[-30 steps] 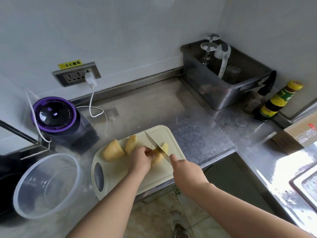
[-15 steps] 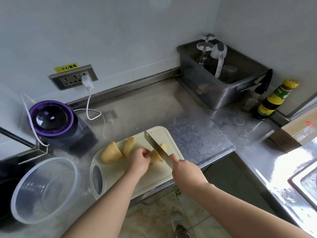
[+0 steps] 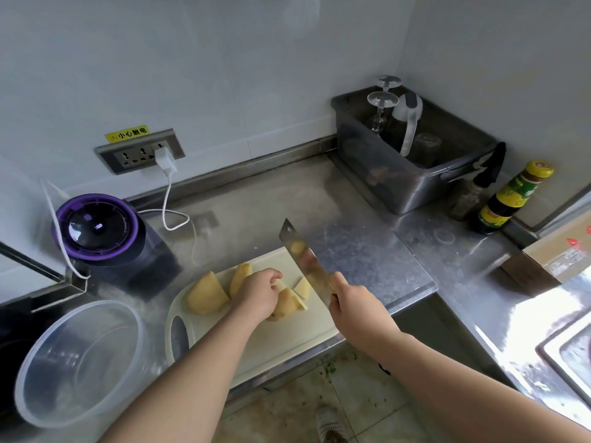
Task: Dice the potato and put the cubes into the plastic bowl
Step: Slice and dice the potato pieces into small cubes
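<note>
Left hand (image 3: 260,294): curled over a potato piece (image 3: 283,306), pressing it down on the cutting board (image 3: 281,340).
Right hand (image 3: 355,303): closed around the handle of a cleaver (image 3: 305,260); the blade is lifting clear of the board, tilting up and away from the hand, its tip hanging over the bench (image 3: 361,251).
Small cut wedges (image 3: 302,287): lying between the two hands, beside the pressed piece.
Two larger potato chunks (image 3: 206,295): sitting just left of the left hand, on the same board.
Plastic bowl (image 3: 80,362): clear, standing on the bench well to the left of the left forearm, nothing visible inside it.
Purple-rimmed appliance (image 3: 96,231): standing beyond the bowl, small lit display on its lid, digits too small to read.
Wall socket (image 3: 139,153): beyond the left hand, white plug inserted; yellow label above it reading "小心触电".
Grey bin (image 3: 412,183): beyond the right hand, holding upturned glasses.
Sauce bottle (image 3: 511,199): right of the bin, yellow cap, green-and-yellow label, writing illegible.
Cardboard box (image 3: 559,260): far right, red print unreadable.
</note>
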Motion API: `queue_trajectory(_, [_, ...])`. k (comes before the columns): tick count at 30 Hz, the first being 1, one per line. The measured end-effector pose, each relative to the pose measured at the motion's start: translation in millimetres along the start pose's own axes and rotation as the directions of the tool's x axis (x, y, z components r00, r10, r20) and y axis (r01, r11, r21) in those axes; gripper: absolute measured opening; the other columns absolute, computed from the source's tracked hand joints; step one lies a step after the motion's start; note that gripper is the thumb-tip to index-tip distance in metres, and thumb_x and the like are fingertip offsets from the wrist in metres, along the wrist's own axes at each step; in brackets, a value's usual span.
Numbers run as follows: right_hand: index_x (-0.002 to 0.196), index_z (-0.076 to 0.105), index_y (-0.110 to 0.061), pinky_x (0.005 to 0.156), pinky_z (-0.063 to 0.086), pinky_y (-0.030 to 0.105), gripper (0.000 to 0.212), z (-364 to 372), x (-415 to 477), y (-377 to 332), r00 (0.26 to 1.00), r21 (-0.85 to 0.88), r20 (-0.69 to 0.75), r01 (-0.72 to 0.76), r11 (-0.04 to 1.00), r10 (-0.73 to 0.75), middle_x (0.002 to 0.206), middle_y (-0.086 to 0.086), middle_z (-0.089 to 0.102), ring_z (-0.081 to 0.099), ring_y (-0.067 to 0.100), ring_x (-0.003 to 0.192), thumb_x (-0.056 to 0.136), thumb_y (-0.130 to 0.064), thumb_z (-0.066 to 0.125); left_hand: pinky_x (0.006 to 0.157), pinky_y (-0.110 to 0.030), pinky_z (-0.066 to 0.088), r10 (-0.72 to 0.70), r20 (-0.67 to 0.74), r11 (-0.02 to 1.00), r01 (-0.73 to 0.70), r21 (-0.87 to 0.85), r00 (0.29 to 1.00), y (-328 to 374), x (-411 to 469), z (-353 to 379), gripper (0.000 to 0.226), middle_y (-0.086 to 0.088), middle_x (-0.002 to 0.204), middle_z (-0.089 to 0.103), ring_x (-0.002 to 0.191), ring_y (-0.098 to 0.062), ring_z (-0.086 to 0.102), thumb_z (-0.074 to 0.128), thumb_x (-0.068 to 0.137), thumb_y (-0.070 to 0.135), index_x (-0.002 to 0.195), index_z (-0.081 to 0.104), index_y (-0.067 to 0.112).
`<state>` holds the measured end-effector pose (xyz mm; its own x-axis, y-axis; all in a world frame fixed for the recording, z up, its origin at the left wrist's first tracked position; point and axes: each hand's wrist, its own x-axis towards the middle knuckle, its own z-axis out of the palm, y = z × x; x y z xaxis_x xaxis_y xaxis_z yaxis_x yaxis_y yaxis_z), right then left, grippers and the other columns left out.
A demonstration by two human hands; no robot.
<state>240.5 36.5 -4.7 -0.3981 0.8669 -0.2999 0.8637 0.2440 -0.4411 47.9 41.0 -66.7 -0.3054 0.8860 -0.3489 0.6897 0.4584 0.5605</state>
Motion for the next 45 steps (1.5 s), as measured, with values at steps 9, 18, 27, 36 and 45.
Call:
queue_trajectory(9, [0.120,0.036,-0.014,0.052,0.041,0.029,0.021,9.4,4.7,10.1,0.999,0.010,0.017,-0.039,0.999,0.039,0.076,0.002,0.054,0.053,0.021,0.063,0.101,-0.020,0.042,0.090,-0.030,0.039,0.041,0.209,0.937,-0.110,0.331,0.977,11.3,23.1,-13.3,0.028,-0.007,0.126,0.047,0.115,-0.031,0.050,0.043,0.096,0.009,0.116,0.061,0.018])
queue_trajectory(18, [0.143,0.022,-0.028,0.077,0.054,0.034,0.071,42.6,25.6,4.0,0.997,0.034,-0.042,-0.064,0.997,0.066,0.135,0.000,0.046,0.064,0.023,0.094,0.089,-0.033,0.067,0.066,-0.034,0.033,0.065,0.095,0.938,-0.093,0.334,0.993,8.8,32.6,-9.5,0.017,-0.013,0.103,0.063,0.097,-0.031,0.058,0.041,0.092,0.033,0.096,0.052,0.021])
queue_trajectory(27, [0.147,0.020,-0.027,0.071,0.053,0.034,0.066,49.6,47.4,-3.3,0.992,-0.016,-0.110,-0.068,0.998,0.066,0.135,0.001,0.045,0.064,0.026,0.093,0.093,-0.026,0.058,0.092,-0.035,0.046,0.211,0.190,0.863,-0.274,0.423,0.959,4.2,42.7,-12.5,0.025,-0.005,0.121,0.055,0.111,-0.027,0.056,0.048,0.090,0.007,0.107,0.062,0.018])
queue_trajectory(36, [0.143,0.025,-0.027,0.073,0.049,0.032,0.061,35.2,53.9,4.7,0.973,0.175,-0.160,-0.138,0.975,0.166,0.132,-0.003,0.052,0.060,0.023,0.101,0.091,-0.023,0.057,0.085,-0.035,0.050,0.205,0.365,0.833,-0.358,0.422,0.908,29.6,30.2,-6.2,0.026,0.004,0.113,0.062,0.105,-0.022,0.059,0.060,0.083,0.032,0.108,0.060,0.026])
queue_trajectory(45, [0.143,0.024,-0.027,0.068,0.046,0.029,0.062,21.2,50.5,19.5,0.955,0.227,-0.196,-0.178,0.957,0.224,0.132,-0.001,0.054,0.058,0.020,0.094,0.091,-0.018,0.057,0.076,-0.031,0.048,0.153,0.366,0.864,-0.304,0.401,0.918,40.8,32.0,4.3,0.016,0.004,0.105,0.063,0.095,-0.021,0.060,0.067,0.085,0.028,0.092,0.053,0.029])
